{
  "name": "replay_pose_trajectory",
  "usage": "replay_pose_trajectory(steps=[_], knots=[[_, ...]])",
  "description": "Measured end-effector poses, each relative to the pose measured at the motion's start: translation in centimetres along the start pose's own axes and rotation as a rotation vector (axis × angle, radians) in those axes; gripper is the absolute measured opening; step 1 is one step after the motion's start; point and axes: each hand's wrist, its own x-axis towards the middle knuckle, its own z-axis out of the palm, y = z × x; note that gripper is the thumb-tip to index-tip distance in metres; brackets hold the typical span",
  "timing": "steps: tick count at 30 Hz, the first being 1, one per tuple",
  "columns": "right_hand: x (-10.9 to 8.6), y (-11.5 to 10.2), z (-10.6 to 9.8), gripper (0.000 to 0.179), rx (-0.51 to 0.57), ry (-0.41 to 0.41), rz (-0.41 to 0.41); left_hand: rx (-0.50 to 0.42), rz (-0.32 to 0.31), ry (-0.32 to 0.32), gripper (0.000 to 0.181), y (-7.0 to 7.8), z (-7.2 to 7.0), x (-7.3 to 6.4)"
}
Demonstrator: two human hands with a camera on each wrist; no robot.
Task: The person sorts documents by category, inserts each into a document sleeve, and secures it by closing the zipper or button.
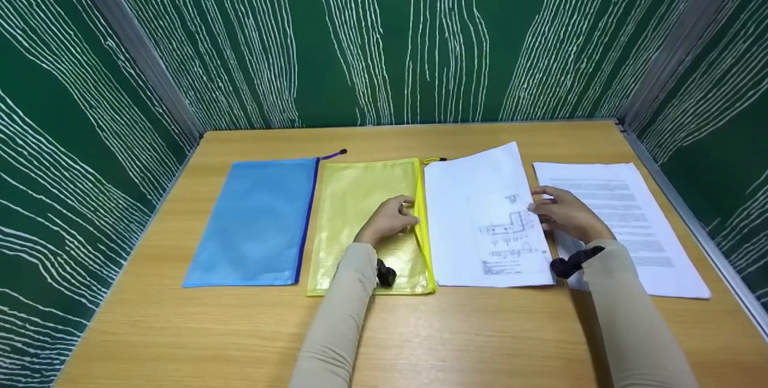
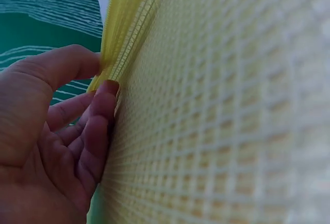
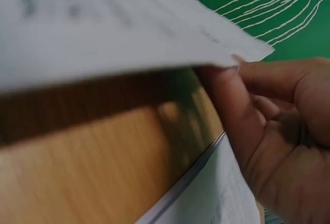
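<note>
Tan sleeves [image 1: 336, 322] reach over the worktop [image 1: 468, 334]. The left hand [image 1: 387, 221] pinches the edge of the yellow bag [image 1: 367, 181]; the right hand [image 1: 570, 215] pinches the white paper [image 1: 465, 196] beside it. Gentle, even lifting should stop creases.

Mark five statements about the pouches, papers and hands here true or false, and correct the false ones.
1. The blue pouch lies left of the yellow pouch. True.
2. The left hand pinches the blue pouch. False: it pinches the yellow pouch's edge.
3. The right hand holds the drawing by its edge. True.
4. The text paper lies between the two pouches. False: it lies right of the drawing.
5. The drawing's held edge is raised off the table. True.
</note>
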Motion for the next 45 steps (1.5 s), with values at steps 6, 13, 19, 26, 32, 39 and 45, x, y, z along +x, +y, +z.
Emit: replay_pose_trajectory(steps=[6,13,19,26,32,39,45], knots=[[-0.3,0.9,0.0,0.072,0.043,0.045,-0.027,-0.19,-0.002,-0.022,0.059,-0.8,-0.2,0.0],[-0.6,1.7,-0.7,0.07,0.177,0.077,-0.013,-0.261,0.005,-0.016,0.056,-0.8,-0.3,0.0],[-0.6,1.9,-0.8,0.076,0.266,0.083,-0.001,-0.31,0.008,-0.01,0.056,-0.7,-0.4,0.1],[-0.4,1.6,-0.3,0.071,0.422,0.074,-0.025,-0.296,0.0,-0.001,0.058,-0.7,-0.4,0.2],[-0.2,1.3,0.2,0.062,0.474,0.049,-0.056,-0.3,-0.001,0.006,0.06,-1.0,-0.3,0.5],[0.0,1.1,0.4,0.055,0.436,0.041,-0.05,-0.329,0.002,-0.003,0.061,-1.1,-0.3,0.6],[0.4,0.9,0.7,0.073,0.369,0.017,-0.044,-0.327,-0.002,0.003,0.061,-1.0,-0.3,0.4]])
